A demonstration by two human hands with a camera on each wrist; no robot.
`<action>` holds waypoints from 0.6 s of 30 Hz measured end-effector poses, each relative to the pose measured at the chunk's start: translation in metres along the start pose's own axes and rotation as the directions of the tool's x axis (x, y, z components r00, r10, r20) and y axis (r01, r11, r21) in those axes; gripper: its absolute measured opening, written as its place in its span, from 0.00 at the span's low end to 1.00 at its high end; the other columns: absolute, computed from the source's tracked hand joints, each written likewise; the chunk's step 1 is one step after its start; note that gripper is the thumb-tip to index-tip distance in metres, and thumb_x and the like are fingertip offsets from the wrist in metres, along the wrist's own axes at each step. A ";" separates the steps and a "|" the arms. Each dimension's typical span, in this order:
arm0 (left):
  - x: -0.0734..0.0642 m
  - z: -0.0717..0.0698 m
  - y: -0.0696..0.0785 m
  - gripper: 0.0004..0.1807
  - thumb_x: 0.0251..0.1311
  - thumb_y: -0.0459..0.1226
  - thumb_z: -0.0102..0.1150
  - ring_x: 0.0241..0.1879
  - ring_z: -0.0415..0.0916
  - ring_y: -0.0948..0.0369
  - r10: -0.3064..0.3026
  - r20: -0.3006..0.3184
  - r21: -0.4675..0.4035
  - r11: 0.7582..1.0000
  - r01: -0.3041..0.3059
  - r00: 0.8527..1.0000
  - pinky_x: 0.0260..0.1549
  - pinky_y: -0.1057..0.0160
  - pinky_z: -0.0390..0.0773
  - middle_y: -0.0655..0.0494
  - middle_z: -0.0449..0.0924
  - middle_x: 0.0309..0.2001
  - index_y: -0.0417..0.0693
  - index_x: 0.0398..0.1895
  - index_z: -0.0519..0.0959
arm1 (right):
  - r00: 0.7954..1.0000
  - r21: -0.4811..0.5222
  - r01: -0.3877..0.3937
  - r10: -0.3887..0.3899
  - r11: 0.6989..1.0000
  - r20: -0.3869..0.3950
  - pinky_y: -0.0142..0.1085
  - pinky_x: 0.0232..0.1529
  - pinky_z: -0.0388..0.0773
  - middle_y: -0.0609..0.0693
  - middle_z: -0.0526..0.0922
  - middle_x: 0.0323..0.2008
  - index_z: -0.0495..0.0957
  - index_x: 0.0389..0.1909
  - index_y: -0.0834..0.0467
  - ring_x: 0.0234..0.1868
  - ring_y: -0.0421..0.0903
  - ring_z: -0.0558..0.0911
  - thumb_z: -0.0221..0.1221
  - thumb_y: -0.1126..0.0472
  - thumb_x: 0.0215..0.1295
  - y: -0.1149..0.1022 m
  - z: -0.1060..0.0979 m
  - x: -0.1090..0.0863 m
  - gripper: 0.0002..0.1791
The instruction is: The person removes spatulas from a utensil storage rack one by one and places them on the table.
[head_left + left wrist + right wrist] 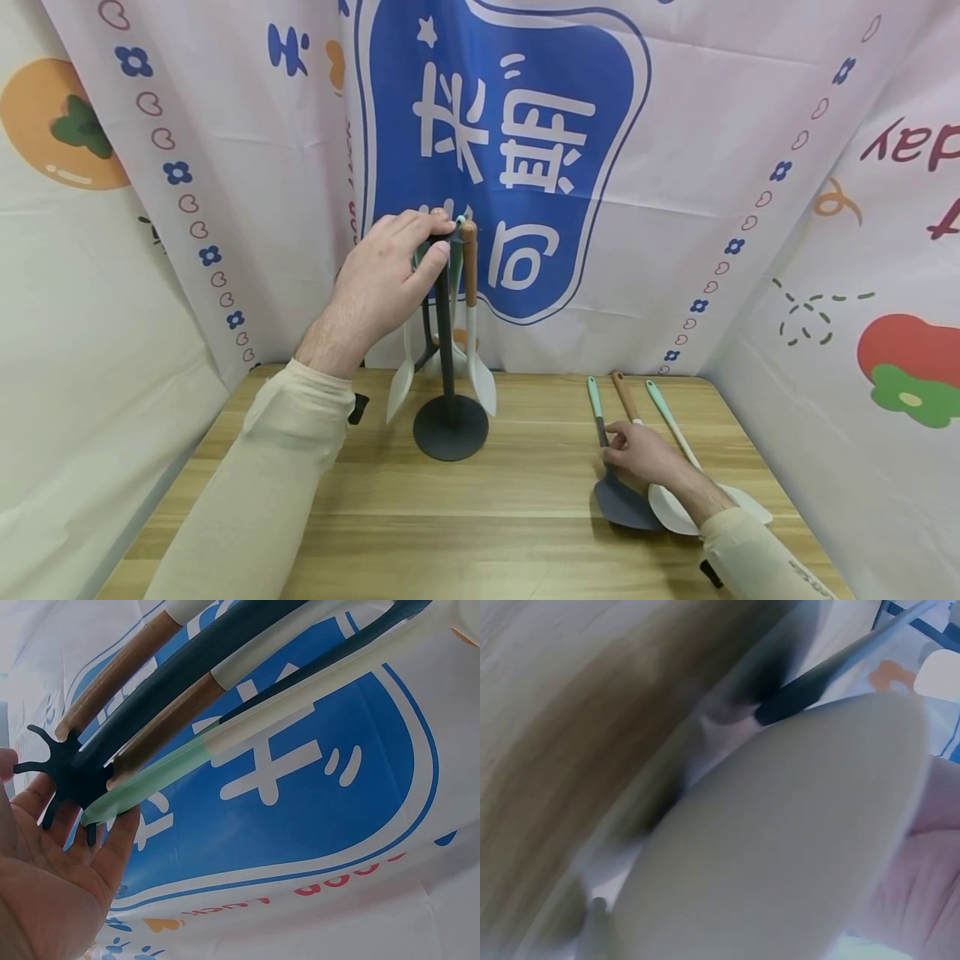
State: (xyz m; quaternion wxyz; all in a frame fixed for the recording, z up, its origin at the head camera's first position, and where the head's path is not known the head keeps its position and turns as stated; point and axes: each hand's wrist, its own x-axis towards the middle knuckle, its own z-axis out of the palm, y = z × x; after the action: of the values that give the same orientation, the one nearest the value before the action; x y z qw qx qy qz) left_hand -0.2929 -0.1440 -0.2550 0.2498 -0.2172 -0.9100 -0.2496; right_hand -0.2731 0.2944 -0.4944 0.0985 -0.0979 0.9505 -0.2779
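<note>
A black utensil stand with a round base stands left of centre. My left hand grips its top; in the left wrist view the fingers wrap about the hooked hub. From the stand hang several utensils, among them a brown-handled white spatula and a mint-handled one. On the right of the table, my right hand pinches the shaft of a dark grey spatula with a mint handle. The right wrist view is blurred; a pale utensil head hides most of the fingers.
Beside the dark spatula, partly under my right hand and wrist, lie a brown-handled white utensil and a mint-handled white utensil. The wooden table is bounded by printed cloth at the back and both sides.
</note>
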 end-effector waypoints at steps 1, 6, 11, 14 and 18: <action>0.000 0.000 0.000 0.31 0.92 0.55 0.43 0.88 0.70 0.45 0.001 -0.002 0.000 1.000 -0.001 1.000 0.89 0.35 0.72 0.53 0.75 0.89 0.56 0.84 0.80 | 1.000 0.000 0.005 -0.005 1.000 -0.010 0.38 0.39 0.85 0.55 0.91 0.44 0.78 0.74 0.77 0.41 0.45 0.86 0.71 0.60 0.82 -0.003 0.000 0.000 0.32; 0.000 0.000 0.000 0.31 0.92 0.55 0.43 0.87 0.71 0.45 0.006 -0.011 -0.002 1.000 -0.006 1.000 0.88 0.35 0.73 0.53 0.77 0.88 0.55 0.83 0.81 | 0.997 -0.007 0.036 -0.037 0.999 -0.061 0.45 0.44 0.91 0.57 0.92 0.48 0.79 0.75 0.75 0.46 0.49 0.91 0.69 0.60 0.83 -0.021 -0.001 -0.003 0.29; 0.000 0.000 0.000 0.31 0.92 0.55 0.43 0.87 0.71 0.45 0.004 -0.008 -0.002 1.000 -0.004 1.000 0.88 0.34 0.73 0.53 0.76 0.88 0.55 0.84 0.80 | 0.992 0.000 0.079 -0.079 0.997 -0.096 0.47 0.47 0.93 0.57 0.91 0.50 0.80 0.75 0.73 0.47 0.49 0.92 0.68 0.60 0.84 -0.041 0.002 -0.003 0.28; 0.000 0.001 0.000 0.31 0.92 0.55 0.43 0.87 0.71 0.45 0.004 -0.009 -0.002 1.000 -0.004 1.000 0.88 0.34 0.73 0.53 0.76 0.88 0.55 0.84 0.80 | 0.987 0.008 0.103 -0.101 0.995 -0.124 0.48 0.49 0.95 0.57 0.91 0.50 0.81 0.75 0.71 0.48 0.51 0.93 0.69 0.60 0.84 -0.053 0.006 -0.001 0.28; 0.000 0.000 0.000 0.31 0.91 0.55 0.43 0.87 0.71 0.45 0.003 -0.007 -0.002 1.000 -0.003 1.000 0.88 0.34 0.73 0.53 0.77 0.88 0.55 0.84 0.80 | 0.977 0.014 0.133 -0.129 0.991 -0.172 0.49 0.52 0.97 0.59 0.91 0.51 0.81 0.74 0.70 0.52 0.54 0.94 0.70 0.60 0.83 -0.072 0.008 0.002 0.27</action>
State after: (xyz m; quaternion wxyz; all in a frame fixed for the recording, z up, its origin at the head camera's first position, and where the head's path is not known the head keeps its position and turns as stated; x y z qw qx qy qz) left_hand -0.2931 -0.1439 -0.2555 0.2531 -0.2180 -0.9085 -0.2510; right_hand -0.2633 0.2302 -0.4622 -0.0004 -0.1349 0.9433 -0.3032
